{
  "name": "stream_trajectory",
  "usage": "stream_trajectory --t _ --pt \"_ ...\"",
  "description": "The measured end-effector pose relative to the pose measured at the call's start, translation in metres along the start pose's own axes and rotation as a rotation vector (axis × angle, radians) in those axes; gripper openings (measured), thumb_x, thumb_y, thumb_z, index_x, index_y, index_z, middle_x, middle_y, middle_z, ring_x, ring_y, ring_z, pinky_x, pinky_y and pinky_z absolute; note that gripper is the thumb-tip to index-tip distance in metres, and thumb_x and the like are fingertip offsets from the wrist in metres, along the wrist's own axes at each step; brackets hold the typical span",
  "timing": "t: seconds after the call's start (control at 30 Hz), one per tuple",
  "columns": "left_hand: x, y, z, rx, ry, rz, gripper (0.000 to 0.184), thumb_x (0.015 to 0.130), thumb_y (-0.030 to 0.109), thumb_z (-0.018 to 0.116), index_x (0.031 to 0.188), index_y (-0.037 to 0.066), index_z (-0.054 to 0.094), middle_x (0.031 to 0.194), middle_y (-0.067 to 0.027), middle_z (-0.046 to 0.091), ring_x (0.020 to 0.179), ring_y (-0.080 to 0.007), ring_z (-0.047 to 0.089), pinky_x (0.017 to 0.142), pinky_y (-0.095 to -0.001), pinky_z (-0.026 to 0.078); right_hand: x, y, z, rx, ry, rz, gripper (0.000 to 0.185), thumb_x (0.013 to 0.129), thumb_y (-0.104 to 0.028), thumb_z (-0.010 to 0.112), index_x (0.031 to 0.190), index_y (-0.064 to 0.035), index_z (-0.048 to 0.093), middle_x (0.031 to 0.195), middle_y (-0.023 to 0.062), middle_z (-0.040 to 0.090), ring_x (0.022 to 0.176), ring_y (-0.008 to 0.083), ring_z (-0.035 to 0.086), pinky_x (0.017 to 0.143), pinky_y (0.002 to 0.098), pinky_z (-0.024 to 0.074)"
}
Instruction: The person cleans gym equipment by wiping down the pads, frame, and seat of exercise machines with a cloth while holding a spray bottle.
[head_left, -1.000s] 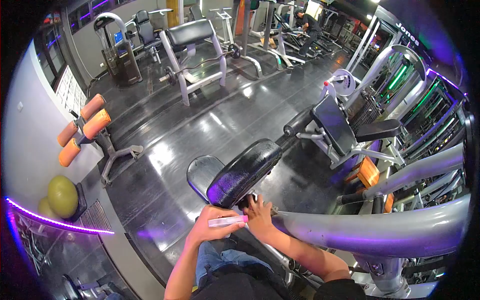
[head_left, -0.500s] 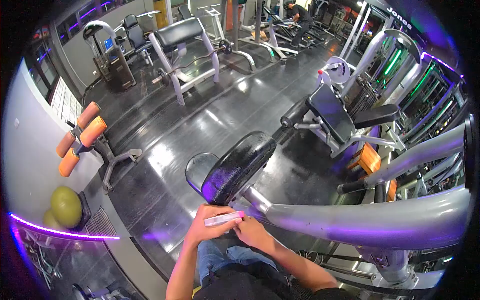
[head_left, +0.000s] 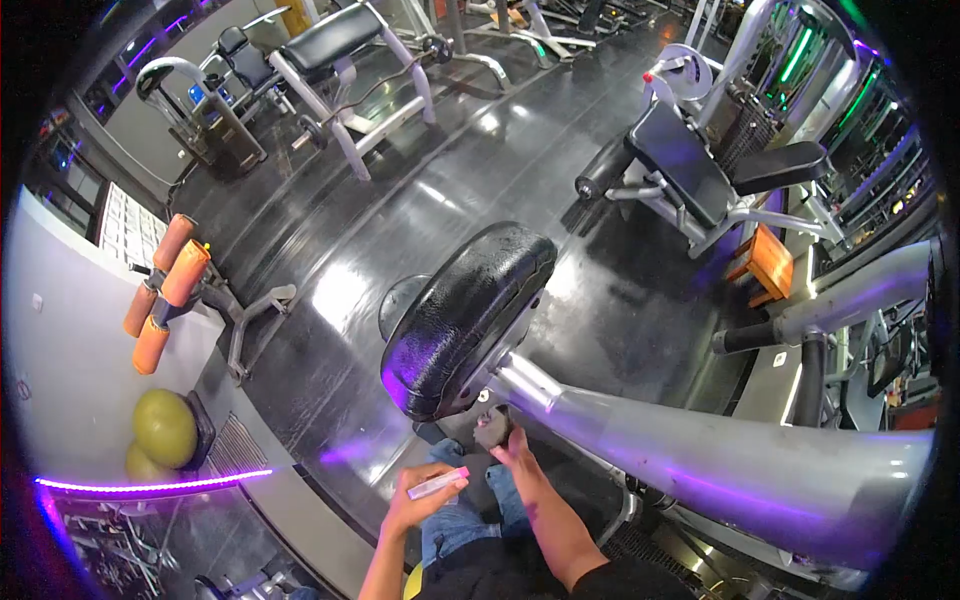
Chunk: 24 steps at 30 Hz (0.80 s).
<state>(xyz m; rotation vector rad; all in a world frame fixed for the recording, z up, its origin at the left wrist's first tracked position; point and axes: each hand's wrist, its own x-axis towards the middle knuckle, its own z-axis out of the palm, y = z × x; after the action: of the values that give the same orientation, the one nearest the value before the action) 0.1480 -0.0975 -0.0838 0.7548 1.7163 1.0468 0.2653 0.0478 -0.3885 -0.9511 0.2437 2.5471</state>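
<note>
One container (head_left: 435, 485), likely light, stiff, best held mid-body: left hand (head_left: 408, 506) grasping it; right hand (head_left: 514, 452) hanging near pad (head_left: 470, 315), finger state impossible to tell.

Head-worn camera looks forward and down over a gym floor (head_left: 330, 295).
Its wide view spans near jeans (head_left: 455, 527) to far-left weight machine (head_left: 228, 143).

I see a pale, pink-ended object (head_left: 436, 485) in my left hand (head_left: 408, 506), blue jeans (head_left: 448, 530) below it, purple-tinged black padding (head_left: 465, 310) ahead, orange rollers (head_left: 186, 272) farther left.
</note>
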Motion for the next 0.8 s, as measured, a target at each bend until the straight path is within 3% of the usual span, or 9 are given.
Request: stream_trajectory --t 0.07,0.13,0.2,0.33,0.5,0.6,0.7,0.77,0.8 --pt "-0.003 -0.018 0.004 -0.014 0.046 -0.052 0.027 0.085 0.030 0.078 0.093 0.004 0.074 0.074 -0.0007 0.068 0.067 -0.0065 0.061 0.059 -0.0240 0.047 0.015 0.004 0.002 0.234 -0.054 -0.227 0.042 0.101 -0.037 0.037 0.118 -0.0084 0.062 0.109 0.0157 0.066 0.094 0.0324 0.066 0.083 0.0507 0.0548" --pt "-0.008 -0.024 0.007 -0.036 0.058 -0.077 0.028 0.085 0.030 0.078 0.094 0.004 0.074 0.073 -0.0007 0.068 0.067 -0.0064 0.061 0.059 -0.0238 0.047 0.052 -0.003 -0.048 0.046 -0.377 -0.262 0.042 0.099 -0.042 0.047 0.124 -0.0115 0.060 0.119 0.0074 0.064 0.106 0.0271 0.063 0.093 0.0485 0.0517" --pt "-0.011 -0.023 0.007 -0.053 0.067 -0.103 0.028 0.084 0.031 0.078 0.094 0.004 0.074 0.073 -0.0008 0.067 0.067 -0.0062 0.060 0.059 -0.0237 0.047 0.064 -0.004 -0.038 0.239 0.024 -0.340 0.046 0.096 -0.047 0.053 0.125 -0.0124 0.059 0.117 0.0062 0.064 0.105 0.0257 0.063 0.092 0.0472 0.0518" --pt "-0.015 -0.024 0.002 0.050 0.070 -0.091 0.030 0.086 0.031 0.076 0.091 0.001 0.073 0.081 -0.0015 0.069 0.072 -0.0076 0.061 0.063 -0.0236 0.047 0.059 0.001 -0.043 -0.039 -0.099 -0.497 0.049 0.094 -0.052 0.056 0.126 -0.0148 0.059 0.118 0.0028 0.064 0.105 0.0237 0.063 0.091 0.0429 0.0521" --pt "-0.013 -0.019 0.005 -0.065 0.099 -0.104 0.029 0.088 0.030 0.075 0.092 0.002 0.073 0.081 -0.0009 0.069 0.072 -0.0075 0.062 0.064 -0.0242 0.047 0.010 0.000 0.010 0.172 0.058 -0.434 0.045 0.099 -0.049 0.047 0.127 -0.0155 0.058 0.117 0.0022 0.065 0.107 0.0245 0.063 0.091 0.0442 0.0530" --pt "-0.008 -0.029 0.007 -0.100 0.106 -0.085 0.028 0.087 0.028 0.077 0.095 0.002 0.072 0.078 -0.0002 0.068 0.070 -0.0068 0.062 0.061 -0.0236 0.048 -0.030 0.009 0.054 0.231 0.147 -0.524 0.034 0.098 -0.035 0.041 0.110 -0.0119 0.063 0.096 0.0088 0.065 0.086 0.0263 0.064 0.076 0.0433 0.0536" --pt "-0.002 -0.034 0.010 -0.135 0.095 -0.146 0.029 0.086 0.029 0.077 0.098 0.002 0.072 0.078 0.0000 0.068 0.070 -0.0063 0.061 0.062 -0.0233 0.048 -0.016 0.008 0.035 0.189 -0.104 -0.512 0.041 0.101 -0.040 0.042 0.127 -0.0125 0.059 0.118 0.0061 0.065 0.106 0.0260 0.063 0.086 0.0417 0.0546" --pt "-0.001 -0.026 0.014 -0.079 0.099 -0.142 0.028 0.089 0.029 0.074 0.094 0.002 0.073 0.082 -0.0019 0.070 0.072 -0.0075 0.062 0.064 -0.0238 0.048 0.040 -0.007 -0.021 0.501 -0.649 0.028 0.039 0.095 -0.035 0.055 0.123 -0.0090 0.062 0.117 0.0116 0.065 0.104 0.0299 0.064 0.081 0.0421 0.0550" --pt "-0.001 -0.025 0.014 -0.077 0.095 -0.141 0.028 0.089 0.029 0.074 0.094 0.002 0.073 0.082 -0.0019 0.070 0.072 -0.0075 0.062 0.064 -0.0238 0.048 0.053 -0.004 -0.028 0.503 -0.651 0.024 0.039 0.095 -0.035 0.055 0.123 -0.0090 0.062 0.117 0.0116 0.065 0.104 0.0299 0.064 0.081 0.0421 0.0550"
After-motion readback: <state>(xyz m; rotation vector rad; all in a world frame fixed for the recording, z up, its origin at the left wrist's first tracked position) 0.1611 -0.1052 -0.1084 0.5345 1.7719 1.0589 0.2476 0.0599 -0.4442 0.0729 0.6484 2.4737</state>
